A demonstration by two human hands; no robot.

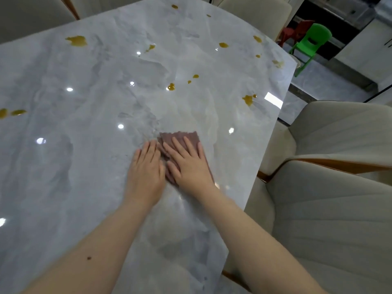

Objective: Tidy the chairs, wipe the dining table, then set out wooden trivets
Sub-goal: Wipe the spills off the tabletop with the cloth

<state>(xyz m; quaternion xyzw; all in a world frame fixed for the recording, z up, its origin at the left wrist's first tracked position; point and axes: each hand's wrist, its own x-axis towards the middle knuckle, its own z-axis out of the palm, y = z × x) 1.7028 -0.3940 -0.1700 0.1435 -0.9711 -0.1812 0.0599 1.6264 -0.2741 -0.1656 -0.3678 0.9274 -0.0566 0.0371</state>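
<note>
Glossy grey-white marble-look table top [89, 158] fills most of view, ceiling-light reflections dotted across it. Cream upholstered chairs with ribbed backs and wood trim along right edge: one [331, 221] nearest, second [339, 132] beyond it. More cream chair backs past far edge [254, 13] and at far left corner [36, 15]. Polished grey tile floor [318, 79] past far right corner. Small green plastic chair [309, 44] there, red one [297, 28] behind it. Dark unit beyond, blurred.

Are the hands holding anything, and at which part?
Nothing is gripped. The right hand presses flat on the middle of the cloth; the left hand touches its left edge.
</note>
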